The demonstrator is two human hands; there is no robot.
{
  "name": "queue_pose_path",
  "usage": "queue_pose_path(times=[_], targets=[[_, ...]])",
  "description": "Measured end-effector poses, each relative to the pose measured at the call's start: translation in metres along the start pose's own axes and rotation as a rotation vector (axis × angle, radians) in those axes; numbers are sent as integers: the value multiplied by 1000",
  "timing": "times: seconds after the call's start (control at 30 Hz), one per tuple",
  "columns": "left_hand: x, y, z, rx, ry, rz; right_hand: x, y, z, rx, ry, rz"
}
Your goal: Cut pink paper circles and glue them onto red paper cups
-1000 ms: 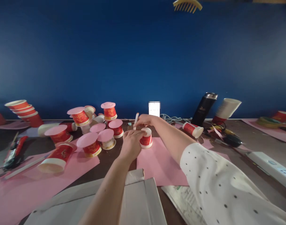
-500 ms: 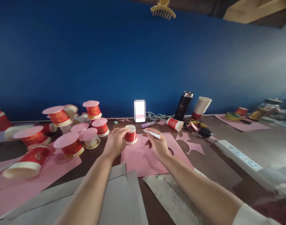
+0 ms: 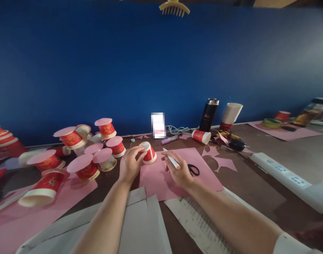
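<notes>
My left hand point(image 3: 132, 163) has its fingers closed on a red and white paper cup point(image 3: 150, 153), which is turned upside down and tilted at the upper left of a pink paper sheet point(image 3: 161, 183). Between the fingers of my right hand point(image 3: 178, 170) is a white pen point(image 3: 173, 160) with an orange end, held over the same sheet a little to the right of the cup. Black scissors point(image 3: 194, 170) lie on the paper beside my right hand, their blades hidden by it.
On the left are several red paper cups topped with pink discs point(image 3: 80, 163). Behind the sheet stand a lit phone point(image 3: 158, 125) and a purple tube point(image 3: 169, 140). To the right are a tipped cup point(image 3: 201, 137), a black flask point(image 3: 209, 114), pink scraps point(image 3: 225, 164) and a power strip point(image 3: 280, 173).
The cup under my left hand has gone from upright to tilted. My right hand has turned the pen more steeply, and more of the scissors shows. The view has shifted slightly.
</notes>
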State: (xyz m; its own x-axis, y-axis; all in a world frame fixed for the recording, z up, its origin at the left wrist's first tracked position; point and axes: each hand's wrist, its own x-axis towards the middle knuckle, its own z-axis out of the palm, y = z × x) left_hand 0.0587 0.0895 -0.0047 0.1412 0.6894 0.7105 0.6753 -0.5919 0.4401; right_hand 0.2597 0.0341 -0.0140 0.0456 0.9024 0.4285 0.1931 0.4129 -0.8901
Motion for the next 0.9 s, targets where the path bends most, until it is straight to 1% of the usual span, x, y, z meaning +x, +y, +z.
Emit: queue_pose_path(times=[0.1,0.2,0.3,0.37,0.43,0.5,0.57,0.63,0.7,0.77,0.83,0.9], targets=[[-1,1,-2,-40,32,-103,-2,-5,0,34,2,27],[1,3,-8,-97,69,-220,-2,-5,0,79,16,64],[5,4,-14,-221,182,-409,0,0,0,115,57,96],[9,3,-17,-364,285,-567,1,3,0,135,81,115],[12,2,-17,-572,370,-702,2,4,0,140,90,128],[13,0,-15,-809,400,-799,3,4,1,140,98,146],[12,-2,-11,-1017,355,-871,4,3,3,162,111,178],[9,-4,-8,-1173,248,-919,6,1,4,223,130,221],[5,-4,-5,-1275,115,-939,9,1,6,305,147,268],[1,-4,-2,-1293,-3,-948,11,1,7,379,150,314],[-1,-3,-1,-1235,-113,-943,13,1,8,414,139,344],[0,-1,-2,-1153,-202,-904,14,1,7,389,143,349]])
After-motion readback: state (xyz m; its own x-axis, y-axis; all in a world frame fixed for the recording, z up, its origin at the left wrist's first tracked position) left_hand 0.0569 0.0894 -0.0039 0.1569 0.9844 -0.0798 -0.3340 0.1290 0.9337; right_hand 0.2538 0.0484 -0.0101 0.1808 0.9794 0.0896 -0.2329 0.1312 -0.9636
